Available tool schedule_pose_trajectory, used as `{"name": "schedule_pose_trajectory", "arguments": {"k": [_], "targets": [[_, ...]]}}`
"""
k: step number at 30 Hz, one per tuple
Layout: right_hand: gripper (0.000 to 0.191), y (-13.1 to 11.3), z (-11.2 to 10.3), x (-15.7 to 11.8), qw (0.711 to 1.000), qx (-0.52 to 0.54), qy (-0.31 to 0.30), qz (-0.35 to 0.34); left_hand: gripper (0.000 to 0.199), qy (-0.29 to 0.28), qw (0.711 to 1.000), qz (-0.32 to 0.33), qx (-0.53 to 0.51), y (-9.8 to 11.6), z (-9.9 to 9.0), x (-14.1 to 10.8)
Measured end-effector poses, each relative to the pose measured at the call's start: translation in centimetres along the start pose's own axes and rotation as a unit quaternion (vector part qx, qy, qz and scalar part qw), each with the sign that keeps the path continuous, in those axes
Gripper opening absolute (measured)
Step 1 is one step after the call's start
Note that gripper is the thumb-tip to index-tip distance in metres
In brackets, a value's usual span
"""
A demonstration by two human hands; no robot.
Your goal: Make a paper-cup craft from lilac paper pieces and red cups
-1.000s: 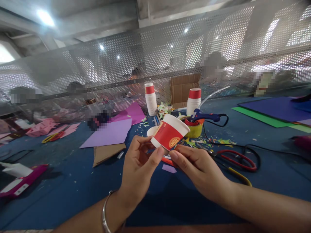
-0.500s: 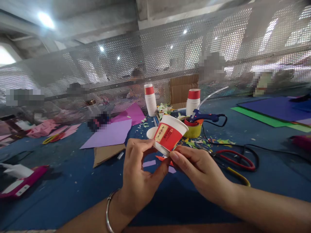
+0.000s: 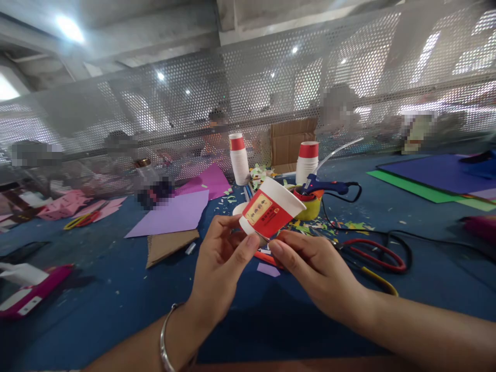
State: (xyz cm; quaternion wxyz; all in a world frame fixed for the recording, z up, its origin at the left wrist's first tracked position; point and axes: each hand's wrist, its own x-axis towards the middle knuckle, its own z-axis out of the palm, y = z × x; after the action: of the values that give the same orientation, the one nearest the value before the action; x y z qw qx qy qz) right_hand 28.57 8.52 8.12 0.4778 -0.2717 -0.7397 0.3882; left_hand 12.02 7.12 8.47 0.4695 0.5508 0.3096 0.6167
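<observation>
A red and white paper cup (image 3: pixel 269 209) with a pale yellow label is tilted in front of me, its rim toward the upper right. My left hand (image 3: pixel 219 258) is closed on it at the base, thumb in front and fingers behind. Beside the cup's lower side my right hand (image 3: pixel 310 263) makes a pinch. What lies between those fingertips is too small to make out. Below the cup, an orange-red pen-like object (image 3: pixel 267 258) and a purple paper scrap (image 3: pixel 268 269) lie on the table.
A blue glue gun (image 3: pixel 327 186) rests on a yellow tape roll (image 3: pixel 311 209), its cord trailing right. Red-handled scissors (image 3: pixel 377 253) lie near my right forearm. Behind stand two cup stacks (image 3: pixel 240 165), paper scraps and a perforated screen (image 3: pixel 186 113). Purple paper (image 3: pixel 170 212) lies left.
The cup has turned slightly, showing more of its label. My left thumb has moved up onto the cup's base, away from the right fingertips. My right hand has barely moved.
</observation>
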Motion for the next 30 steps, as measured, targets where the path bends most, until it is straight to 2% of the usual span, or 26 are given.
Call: {"name": "schedule_pose_trajectory", "arguments": {"k": [6,18,25,30], "targets": [[0.035,-0.11,0.1,-0.34,1.0,0.001,-0.003,0.0,0.019,0.024,0.996,0.053,0.065,0.33,0.27,-0.51],[0.037,0.42,0.19,-0.36,1.0,0.006,-0.01,0.024,0.026,0.018,0.974,0.12,0.192,0.47,0.37,-1.03],[0.04,0.57,0.35,-0.36,0.999,-0.001,0.0,0.034,0.022,0.023,0.973,0.106,0.204,0.24,0.39,-0.98],[0.039,0.47,0.28,-0.32,1.0,-0.005,0.001,0.019,0.022,0.025,0.969,0.119,0.214,0.29,0.4,-1.01]]}}
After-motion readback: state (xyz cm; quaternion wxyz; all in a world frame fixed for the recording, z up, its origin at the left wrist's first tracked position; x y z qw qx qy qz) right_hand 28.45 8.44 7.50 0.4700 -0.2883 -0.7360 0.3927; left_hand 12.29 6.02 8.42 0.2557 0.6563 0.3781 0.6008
